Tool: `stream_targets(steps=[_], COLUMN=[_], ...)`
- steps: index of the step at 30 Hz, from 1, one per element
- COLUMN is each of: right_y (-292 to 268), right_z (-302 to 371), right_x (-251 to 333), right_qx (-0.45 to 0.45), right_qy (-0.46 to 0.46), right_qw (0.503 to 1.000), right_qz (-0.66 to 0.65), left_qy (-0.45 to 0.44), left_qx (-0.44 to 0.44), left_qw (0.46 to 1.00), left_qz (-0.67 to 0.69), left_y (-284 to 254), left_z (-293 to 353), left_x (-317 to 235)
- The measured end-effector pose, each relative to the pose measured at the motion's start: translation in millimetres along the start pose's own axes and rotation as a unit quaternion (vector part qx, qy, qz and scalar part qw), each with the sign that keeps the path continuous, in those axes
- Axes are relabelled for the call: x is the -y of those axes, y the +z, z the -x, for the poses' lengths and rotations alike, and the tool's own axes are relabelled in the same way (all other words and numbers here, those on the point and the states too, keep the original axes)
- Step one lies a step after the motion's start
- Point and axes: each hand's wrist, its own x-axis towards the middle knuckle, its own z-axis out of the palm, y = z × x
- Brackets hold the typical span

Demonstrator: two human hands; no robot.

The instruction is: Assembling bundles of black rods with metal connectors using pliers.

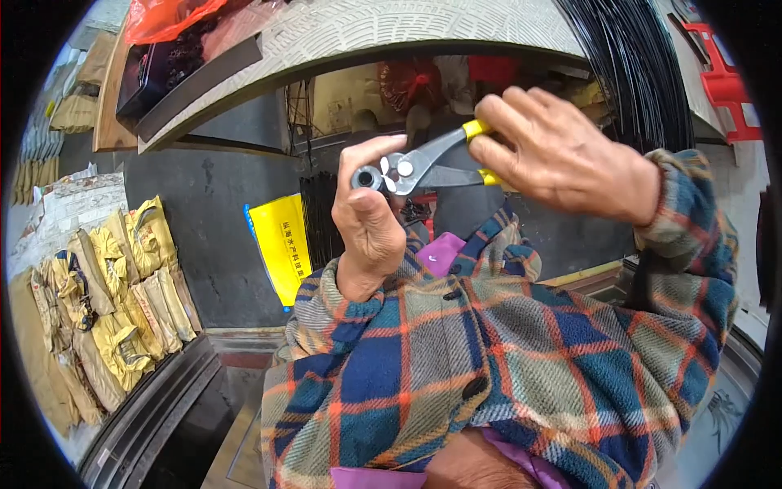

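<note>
In front of my chest, my right hand [550, 155] is closed on the yellow-sleeved handles of a pair of metal pincers [444, 149]. The handles are spread apart, and the pincers' head points left. My left hand [371, 232] is curled round a small dark round piece with a hollow end [366, 177], thumb and forefinger at its sides. The jaws of the pincers sit against this piece, between my left fingers. Whether they bite into it, I cannot make out.
A white patterned tabletop [383, 23] crosses ahead, with a dark tray [147, 98] and a red plastic bag [167, 18]. Long black rods [627, 61] hang over its right end. A red plastic stool [725, 77] stands far right. Yellow packages [114, 253] and a yellow sack [278, 244] lie left.
</note>
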Motion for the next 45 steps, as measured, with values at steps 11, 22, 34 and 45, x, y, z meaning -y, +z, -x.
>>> stream_targets(steps=[11, 22, 34, 45], right_y=[-7.1, -29.8, 7.0, 91.3], right_z=[5.7, -5.0, -27.6, -35.8], right_x=[-13.4, -22.6, -82.2, -167.3], right_qx=[0.159, 0.238, -0.024, -0.078], right_qy=[0.093, 0.092, 0.116, 0.129], right_qw=[0.745, 0.752, 0.983, 0.984], right_qz=[-0.642, -0.607, -0.142, 0.091], left_qy=[-0.069, 0.006, 0.107, 0.418], left_qx=[0.082, 0.086, -0.234, -0.419], left_qw=[0.984, 0.99, 0.946, 0.805], left_qz=[0.143, 0.111, 0.197, 0.044], left_y=[-16.4, -17.2, -37.4, -131.6], left_z=[-7.6, -1.4, -33.3, 11.2], left_x=[0.2, -8.0, -37.1, -129.6])
